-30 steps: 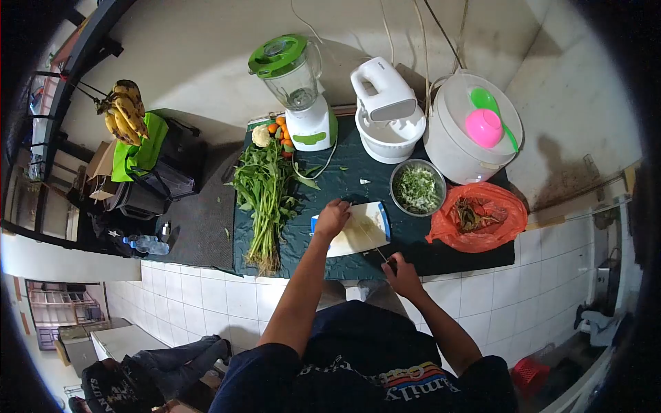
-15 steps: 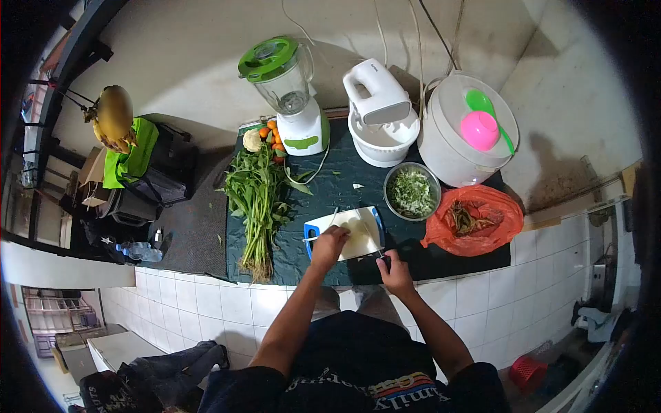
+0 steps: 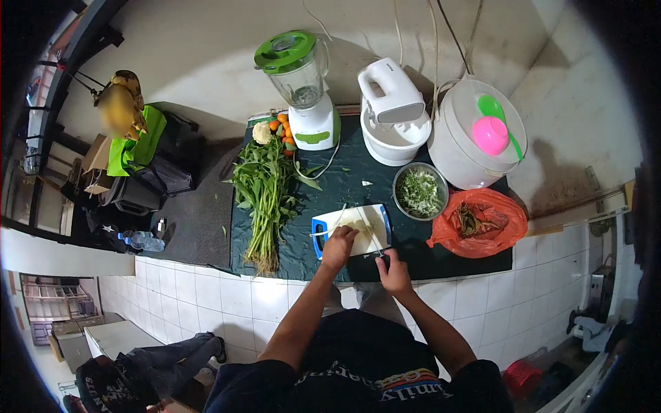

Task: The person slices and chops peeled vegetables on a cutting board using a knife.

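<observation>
A white cutting board [image 3: 377, 215] with blue ends lies at the front of the dark table cover. My left hand [image 3: 341, 246] rests on it with fingers curled down on a pale vegetable, mostly hidden beneath them. Pale, yellowish pieces [image 3: 359, 225] lie just beyond the fingertips, and a thin white stalk [image 3: 319, 235] sticks out toward the left. In my right hand [image 3: 394, 271] is a knife [image 3: 374, 238], gripped by its dark handle at the board's near right edge. Its blade slants up across the board, right of my left fingers.
Leafy greens [image 3: 265, 199] lie left, near a blender [image 3: 313, 124], cauliflower [image 3: 261, 133] and orange vegetables [image 3: 283, 126]. A stand mixer [image 3: 394, 131] and white drum [image 3: 475, 124] stand behind. Right are a bowl of chopped greens [image 3: 420, 193] and red plastic bag [image 3: 506, 237]. Another person [image 3: 138, 375] is lower left.
The whole view has shifted slightly, so the table items appear farther right. My left hand stays curled on the board, and the knife remains in my right hand beside it.
</observation>
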Demonstrator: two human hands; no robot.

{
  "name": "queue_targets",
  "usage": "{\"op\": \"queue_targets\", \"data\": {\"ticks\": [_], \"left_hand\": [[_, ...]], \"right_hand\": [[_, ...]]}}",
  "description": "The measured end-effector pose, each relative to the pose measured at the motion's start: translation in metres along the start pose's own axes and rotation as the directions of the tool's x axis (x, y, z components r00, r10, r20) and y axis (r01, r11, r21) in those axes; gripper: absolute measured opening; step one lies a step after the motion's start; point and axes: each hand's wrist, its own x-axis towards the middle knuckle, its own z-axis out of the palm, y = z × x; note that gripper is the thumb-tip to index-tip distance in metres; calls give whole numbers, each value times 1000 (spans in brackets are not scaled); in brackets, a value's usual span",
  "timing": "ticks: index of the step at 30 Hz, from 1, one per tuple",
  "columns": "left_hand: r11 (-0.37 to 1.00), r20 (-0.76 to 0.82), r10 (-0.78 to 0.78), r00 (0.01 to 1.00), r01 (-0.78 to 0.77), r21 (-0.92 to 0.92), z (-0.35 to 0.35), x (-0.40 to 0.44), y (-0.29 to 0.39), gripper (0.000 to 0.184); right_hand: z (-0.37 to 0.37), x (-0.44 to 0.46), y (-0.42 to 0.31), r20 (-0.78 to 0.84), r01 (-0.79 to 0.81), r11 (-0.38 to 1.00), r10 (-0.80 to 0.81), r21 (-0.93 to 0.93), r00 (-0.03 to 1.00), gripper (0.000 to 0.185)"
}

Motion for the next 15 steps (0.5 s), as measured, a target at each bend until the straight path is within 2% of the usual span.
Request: {"op": "queue_targets", "data": {"ticks": [6,8,11,13,15], "left_hand": [[1000,23,-19,1000,19,12,10,19,-1,23],[994,35,77,996,-80,80,9,24,0,22],[987,84,72,994,-83,136,3,26,6,20],[986,101,68,993,-82,144,9,28,3,19],[985,122,53,991,-72,156,10,27,2,19]], "right_hand": [[-1,-1,4,-22,-13,1000,13,-25,1000,32],[-5,-3,2,-12,-12,1000,12,-14,1000,32],[-6,-3,0,-8,-9,996,9,-92,1000,30],[-3,-2,2,-33,137,991,-137,-9,990,32],[-1,0,3,5,126,991,-126,-49,992,33]]}}
